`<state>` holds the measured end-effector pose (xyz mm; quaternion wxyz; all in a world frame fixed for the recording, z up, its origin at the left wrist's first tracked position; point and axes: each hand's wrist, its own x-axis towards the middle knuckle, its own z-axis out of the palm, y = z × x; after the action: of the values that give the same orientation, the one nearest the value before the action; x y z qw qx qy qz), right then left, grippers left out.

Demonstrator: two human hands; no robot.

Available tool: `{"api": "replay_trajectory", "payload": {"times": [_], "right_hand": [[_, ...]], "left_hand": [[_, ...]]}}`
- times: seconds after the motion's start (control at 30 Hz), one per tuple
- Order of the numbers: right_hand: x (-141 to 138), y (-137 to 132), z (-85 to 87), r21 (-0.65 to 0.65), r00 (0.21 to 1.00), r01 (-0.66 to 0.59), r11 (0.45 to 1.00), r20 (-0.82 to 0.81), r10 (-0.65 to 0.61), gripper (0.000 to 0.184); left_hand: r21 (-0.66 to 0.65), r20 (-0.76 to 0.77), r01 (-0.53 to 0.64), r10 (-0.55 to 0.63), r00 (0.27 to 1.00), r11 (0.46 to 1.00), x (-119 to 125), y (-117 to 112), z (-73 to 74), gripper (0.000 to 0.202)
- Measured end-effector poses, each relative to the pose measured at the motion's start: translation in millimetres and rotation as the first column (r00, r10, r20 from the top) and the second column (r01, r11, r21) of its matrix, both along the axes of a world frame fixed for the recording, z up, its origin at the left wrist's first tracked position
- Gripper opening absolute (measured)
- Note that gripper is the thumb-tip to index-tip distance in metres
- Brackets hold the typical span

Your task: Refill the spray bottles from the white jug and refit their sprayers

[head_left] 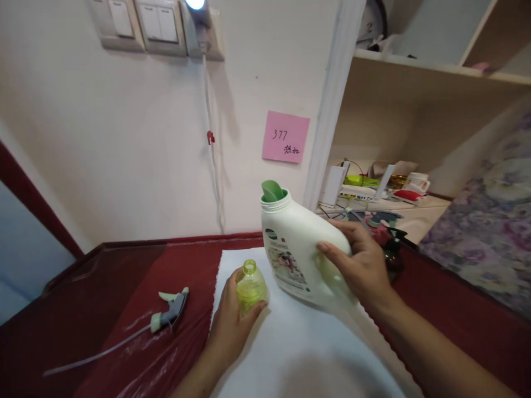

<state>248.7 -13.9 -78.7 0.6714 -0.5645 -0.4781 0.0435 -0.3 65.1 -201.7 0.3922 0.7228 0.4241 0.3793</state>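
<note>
My left hand (233, 318) is wrapped round a small yellow-green see-through bottle (251, 290) with an open neck, upright on a white sheet (290, 354). Liquid shows inside it. In my right hand (359, 260) is the handle of a large white detergent jug (290, 237), uncapped, with a green pouring spout in its mouth. The jug stands to the right of the bottle, apart from it and leaning slightly left. Whether its base touches the sheet I cannot tell. A grey and pale green spray trigger (168, 315) with a long dip tube lies left of the sheet.
Dark red plastic covers the table (182, 276). Behind my right hand stand a dark pump bottle (393, 254) and other spray heads. A white cable (211, 166) hangs down the wall beside a pink note (286, 136). Shelves (440, 69) with a router and clutter are at right.
</note>
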Motion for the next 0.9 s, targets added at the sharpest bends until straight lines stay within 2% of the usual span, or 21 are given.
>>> {"api": "replay_trajectory", "payload": {"times": [0.1,0.23,0.37,0.47,0.57,0.7,0.77,0.8,0.87,0.9], "right_hand": [[-4,28,-15.2,0.064,0.987,-0.026,0.998,-0.156,0.036,0.053],[-6,57,-35.8,0.093,0.983,0.012,0.996,-0.181,0.005,0.054],[-2,70,-52.3,0.087,0.983,0.056,0.995,-0.181,-0.039,0.053],[6,70,-57.8,0.068,0.989,0.059,0.996,-0.139,-0.049,0.05],[10,60,-53.4,0.072,0.994,0.093,0.993,-0.063,-0.088,0.046],[-8,33,-40.8,0.183,0.981,0.184,0.966,0.027,-0.192,0.036],[-31,22,-38.8,0.196,0.987,0.114,0.974,0.088,-0.133,0.026],[-44,18,-39.6,0.16,0.989,0.033,0.987,0.134,-0.055,0.024],[-70,14,-44.0,-0.03,0.961,-0.177,0.984,0.212,0.179,0.035],[-82,14,-47.1,-0.149,0.936,-0.253,0.956,0.211,0.28,0.046]], "left_hand": [[0.003,-0.032,-0.007,0.008,0.999,1.0,0,1,0.9,0.073],[-0.002,-0.074,-0.008,0.008,0.997,1.0,-1,2,2.4,0.075],[-0.022,-0.067,0.008,-0.01,0.998,1.0,-2,3,3.6,0.077],[-0.029,-0.024,0.011,-0.012,1.0,1.0,-2,4,2.9,0.078],[-0.025,0.025,-0.041,0.041,0.999,0.999,0,5,1.1,0.079],[-0.018,0.087,-0.067,0.068,0.994,0.998,2,7,0.7,0.082],[-0.009,0.102,-0.067,0.067,0.993,0.998,2,7,1.1,0.084],[-0.003,0.103,-0.06,0.06,0.993,0.998,1,7,0.9,0.084],[0.014,0.096,-0.04,0.038,0.995,0.999,-3,8,-1.2,0.085],[0.028,0.095,-0.031,0.029,0.995,0.999,-5,10,-3.1,0.084]]}}
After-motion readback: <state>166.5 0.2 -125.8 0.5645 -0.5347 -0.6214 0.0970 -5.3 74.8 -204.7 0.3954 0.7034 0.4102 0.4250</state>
